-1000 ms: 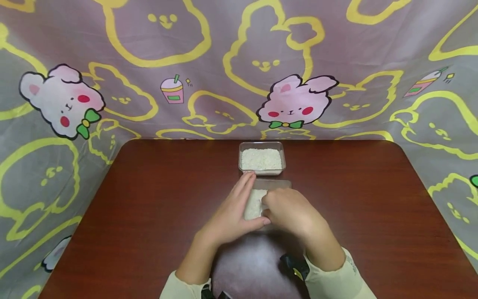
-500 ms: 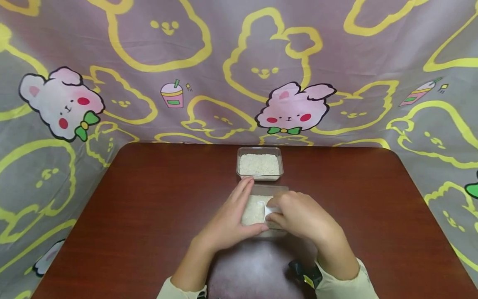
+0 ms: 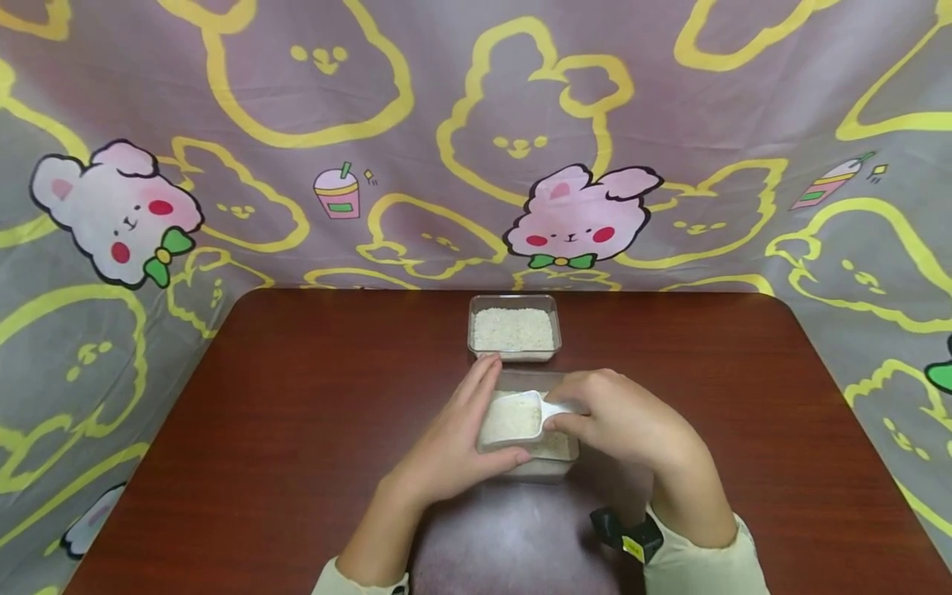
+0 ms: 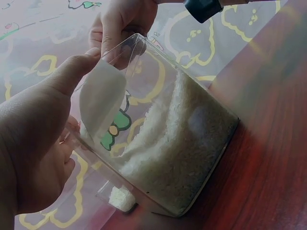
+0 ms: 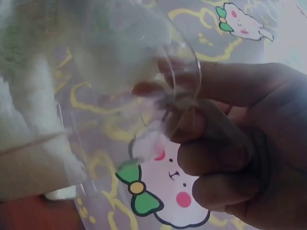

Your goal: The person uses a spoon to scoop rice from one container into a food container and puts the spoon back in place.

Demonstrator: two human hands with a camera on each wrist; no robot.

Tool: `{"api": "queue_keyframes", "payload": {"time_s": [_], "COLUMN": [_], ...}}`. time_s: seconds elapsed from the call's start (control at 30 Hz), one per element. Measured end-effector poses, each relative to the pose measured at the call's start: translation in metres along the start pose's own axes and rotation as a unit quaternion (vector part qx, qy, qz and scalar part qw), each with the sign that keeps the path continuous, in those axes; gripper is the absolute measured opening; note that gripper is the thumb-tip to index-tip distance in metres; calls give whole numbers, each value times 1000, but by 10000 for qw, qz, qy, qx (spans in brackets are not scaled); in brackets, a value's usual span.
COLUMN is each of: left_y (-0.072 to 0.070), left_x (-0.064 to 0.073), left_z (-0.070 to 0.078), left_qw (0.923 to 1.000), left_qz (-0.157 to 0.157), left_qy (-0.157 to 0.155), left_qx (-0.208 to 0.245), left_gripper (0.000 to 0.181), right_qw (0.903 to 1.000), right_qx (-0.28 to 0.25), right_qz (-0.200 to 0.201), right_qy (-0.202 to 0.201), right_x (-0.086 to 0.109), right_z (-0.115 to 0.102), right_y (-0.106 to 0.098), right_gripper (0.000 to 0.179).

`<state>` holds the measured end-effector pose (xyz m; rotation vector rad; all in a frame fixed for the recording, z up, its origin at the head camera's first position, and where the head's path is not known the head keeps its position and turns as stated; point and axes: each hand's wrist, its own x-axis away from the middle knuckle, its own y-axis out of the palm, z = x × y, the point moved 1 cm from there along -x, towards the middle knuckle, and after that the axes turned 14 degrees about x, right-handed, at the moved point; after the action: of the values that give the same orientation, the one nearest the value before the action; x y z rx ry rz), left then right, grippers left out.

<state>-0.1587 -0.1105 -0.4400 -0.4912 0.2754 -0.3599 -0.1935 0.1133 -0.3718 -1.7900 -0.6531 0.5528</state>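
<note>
My right hand [image 3: 621,426] pinches the short handle of a white scoop [image 3: 552,410], which is heaped with pale rice grains. The scoop is held level over the near clear container [image 3: 546,473], close to its left side. In the left wrist view the scoop [image 4: 103,96] shows through the transparent wall, above rice [image 4: 184,143] that slopes down to a hollow. Along the container's left side rests my left hand [image 3: 454,446], fingers straight and thumb spread across the front rim. Blurred in the right wrist view, curled fingers [image 5: 218,160] surround the handle.
Behind the near container stands a second clear container [image 3: 515,356] with rice in it. Both stand on a dark reddish-brown table [image 3: 335,388]. A patterned cloth [image 3: 431,107] hangs along its back and sides. A black wrist device [image 3: 628,533] sits by the right sleeve.
The scoop has come up out of the rice, now full and level. My right hand has lifted and shifted slightly right. My left hand has stayed at the container's side.
</note>
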Motion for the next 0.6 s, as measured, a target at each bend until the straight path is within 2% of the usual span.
{"api": "queue_keyframes", "payload": {"time_s": [0.23, 0.47, 0.6], "left_y": [-1, -1, 1], "left_x": [-1, 0, 0], "left_z": [0, 0, 0], "left_qw": [10000, 10000, 10000], "left_qz": [-26, 15, 28], "left_qy": [33, -7, -58], "left_qx": [33, 65, 49], "left_gripper": [108, 108, 109], "right_qw": [9978, 9905, 9872], "right_qx": [-638, -1364, -1582], "right_qz": [-21, -160, -184], "right_qy": [-181, -40, 52], "right_x": [5, 10, 17], "right_z": [15, 34, 42], "right_y": [-6, -7, -7], "right_gripper": [13, 15, 16]}}
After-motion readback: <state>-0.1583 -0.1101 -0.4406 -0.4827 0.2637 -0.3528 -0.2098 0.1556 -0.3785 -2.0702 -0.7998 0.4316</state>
